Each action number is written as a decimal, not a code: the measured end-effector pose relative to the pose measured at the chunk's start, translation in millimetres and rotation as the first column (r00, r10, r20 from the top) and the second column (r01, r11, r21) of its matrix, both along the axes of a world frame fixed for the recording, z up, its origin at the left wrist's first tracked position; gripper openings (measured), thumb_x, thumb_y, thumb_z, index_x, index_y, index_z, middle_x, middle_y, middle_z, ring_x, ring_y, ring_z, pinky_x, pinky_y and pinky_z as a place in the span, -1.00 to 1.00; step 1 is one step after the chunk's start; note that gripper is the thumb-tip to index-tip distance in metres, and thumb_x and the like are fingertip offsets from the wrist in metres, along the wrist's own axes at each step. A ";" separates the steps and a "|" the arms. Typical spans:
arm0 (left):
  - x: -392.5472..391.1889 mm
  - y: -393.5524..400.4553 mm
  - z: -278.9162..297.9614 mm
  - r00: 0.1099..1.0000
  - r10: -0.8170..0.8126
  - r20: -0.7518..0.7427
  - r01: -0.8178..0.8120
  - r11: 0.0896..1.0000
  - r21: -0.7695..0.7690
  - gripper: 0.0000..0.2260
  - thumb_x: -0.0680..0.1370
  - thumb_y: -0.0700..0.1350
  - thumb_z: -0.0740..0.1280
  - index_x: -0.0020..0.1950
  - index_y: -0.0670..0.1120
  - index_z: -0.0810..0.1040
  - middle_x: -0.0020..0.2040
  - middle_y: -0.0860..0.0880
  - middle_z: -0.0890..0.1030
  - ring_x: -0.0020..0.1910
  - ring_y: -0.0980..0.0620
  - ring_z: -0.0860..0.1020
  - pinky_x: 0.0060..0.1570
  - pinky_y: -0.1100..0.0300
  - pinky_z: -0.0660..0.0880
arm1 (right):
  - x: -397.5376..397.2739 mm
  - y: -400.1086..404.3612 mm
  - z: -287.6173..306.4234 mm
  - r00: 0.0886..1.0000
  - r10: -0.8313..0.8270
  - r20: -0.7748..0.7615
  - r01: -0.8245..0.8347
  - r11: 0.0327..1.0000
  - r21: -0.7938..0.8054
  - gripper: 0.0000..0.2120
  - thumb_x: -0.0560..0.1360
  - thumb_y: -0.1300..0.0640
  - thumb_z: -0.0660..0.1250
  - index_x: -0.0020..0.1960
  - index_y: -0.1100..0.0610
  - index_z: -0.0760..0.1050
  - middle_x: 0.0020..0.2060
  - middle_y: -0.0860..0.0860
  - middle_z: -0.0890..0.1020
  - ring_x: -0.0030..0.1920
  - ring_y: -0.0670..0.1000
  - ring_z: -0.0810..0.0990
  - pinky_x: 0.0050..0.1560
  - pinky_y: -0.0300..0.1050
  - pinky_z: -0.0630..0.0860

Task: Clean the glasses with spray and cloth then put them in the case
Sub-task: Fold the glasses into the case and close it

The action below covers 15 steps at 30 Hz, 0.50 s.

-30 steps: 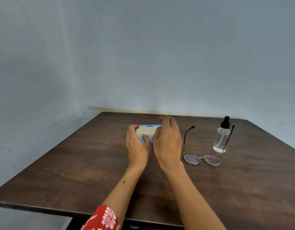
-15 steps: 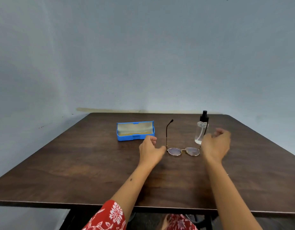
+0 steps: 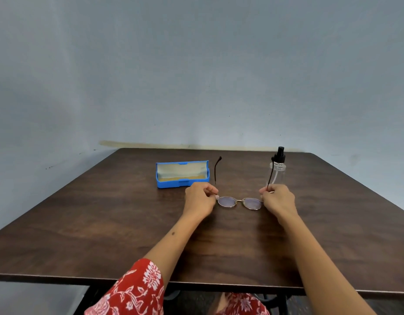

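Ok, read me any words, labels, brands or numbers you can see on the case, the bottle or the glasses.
None can be read.
Case: plain blue, no print showing.
Spray bottle: clear, no label showing.
Glasses: any marking on the frame is too small to tell.

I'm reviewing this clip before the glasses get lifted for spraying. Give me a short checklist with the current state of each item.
1. Left hand pinches the glasses at its end of the frame: ok.
2. Right hand pinches the other end: ok.
3. Temples unfolded, pointing away from the person: ok.
4. Spray bottle upright on the table, just behind the right hand, so it may get knocked: not ok.
5. Case open, ready beside the left hand: ok.
6. Cloth at hand: cannot tell; something pale lies in the case.
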<state>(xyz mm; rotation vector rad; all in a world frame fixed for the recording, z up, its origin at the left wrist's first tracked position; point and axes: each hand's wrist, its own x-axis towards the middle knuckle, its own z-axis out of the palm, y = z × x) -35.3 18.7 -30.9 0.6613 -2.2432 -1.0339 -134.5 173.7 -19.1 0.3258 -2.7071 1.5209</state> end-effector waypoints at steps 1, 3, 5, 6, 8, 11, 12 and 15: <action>1.0 -2.3 -0.1 1.000 0.009 0.001 -0.009 1.000 -0.001 -0.93 0.44 -0.23 0.43 -0.12 -0.09 0.66 -0.20 0.04 0.58 -0.16 0.16 0.51 -0.14 0.33 0.38 | 0.8 -2.0 -0.5 1.000 0.014 -0.011 -0.014 1.000 0.012 -0.79 0.46 0.31 0.20 -0.14 0.11 0.58 -0.02 0.15 0.64 0.09 0.19 0.54 0.16 0.05 0.47; 3.8 -6.9 -0.4 0.999 0.037 -0.013 -0.037 0.999 0.005 -0.94 0.42 -0.25 0.44 -0.19 -0.10 0.63 -0.20 -0.01 0.61 -0.15 0.09 0.54 -0.13 0.27 0.43 | 1.1 -6.3 -2.1 0.998 0.061 -0.023 -0.061 0.998 0.024 -0.78 0.44 0.34 0.19 -0.16 0.10 0.56 -0.05 0.14 0.65 0.07 0.17 0.56 0.16 0.06 0.47; 5.9 -11.2 0.0 0.997 0.071 -0.030 -0.070 0.997 0.027 -0.91 0.40 -0.26 0.45 -0.22 -0.11 0.57 -0.21 -0.03 0.61 -0.12 0.01 0.58 -0.07 0.16 0.51 | -0.3 -9.8 -3.1 0.993 0.113 -0.032 -0.112 0.993 0.027 -0.78 0.43 0.35 0.19 -0.19 0.10 0.54 -0.10 0.14 0.66 0.00 0.14 0.58 0.12 0.01 0.50; 6.8 -13.2 0.3 0.996 0.078 -0.036 -0.076 0.996 0.039 -0.89 0.40 -0.26 0.45 -0.20 -0.11 0.55 -0.20 -0.03 0.62 -0.11 -0.02 0.59 -0.02 0.10 0.53 | -1.4 -11.1 -3.2 0.990 0.138 -0.040 -0.137 0.990 0.026 -0.77 0.43 0.36 0.20 -0.22 0.09 0.53 -0.12 0.14 0.66 -0.06 0.12 0.59 0.08 -0.02 0.50; 8.7 -16.9 0.5 0.996 0.066 -0.057 -0.062 0.996 0.071 -0.85 0.41 -0.27 0.45 -0.16 -0.12 0.50 -0.17 -0.06 0.63 -0.11 -0.05 0.61 0.02 0.00 0.56 | -3.5 -13.8 -3.3 0.977 0.205 -0.054 -0.204 0.979 0.030 -0.77 0.44 0.36 0.20 -0.26 0.09 0.50 -0.17 0.15 0.65 -0.17 0.09 0.56 0.00 -0.07 0.51; 10.7 -21.7 -2.4 0.993 0.045 -0.108 -0.036 0.996 0.082 -0.86 0.44 -0.29 0.43 -0.12 -0.13 0.50 -0.17 -0.05 0.63 -0.11 0.01 0.62 0.01 -0.02 0.58 | -6.5 -16.5 -3.4 0.951 0.301 -0.072 -0.298 0.953 0.057 -0.75 0.47 0.38 0.20 -0.25 0.09 0.48 -0.24 0.11 0.62 -0.25 0.04 0.53 -0.06 -0.07 0.51; 11.2 -22.9 -4.2 0.991 0.046 -0.125 -0.037 0.996 0.078 -0.87 0.44 -0.29 0.42 -0.12 -0.13 0.51 -0.18 -0.03 0.63 -0.11 0.03 0.62 0.02 -0.01 0.58 | -7.3 -17.1 -4.2 0.944 0.319 -0.082 -0.315 0.947 0.061 -0.73 0.48 0.39 0.19 -0.26 0.08 0.47 -0.27 0.08 0.61 -0.28 0.02 0.52 -0.07 -0.07 0.50; 12.1 -24.8 -8.7 0.985 0.047 -0.167 -0.035 0.997 0.073 -0.87 0.46 -0.31 0.40 -0.13 -0.11 0.51 -0.25 0.04 0.61 -0.14 0.09 0.61 0.03 0.01 0.58 | -8.6 -17.5 -8.0 0.933 0.338 -0.123 -0.332 0.941 0.063 -0.72 0.50 0.39 0.17 -0.24 0.07 0.47 -0.30 0.06 0.62 -0.29 0.02 0.52 -0.09 -0.08 0.51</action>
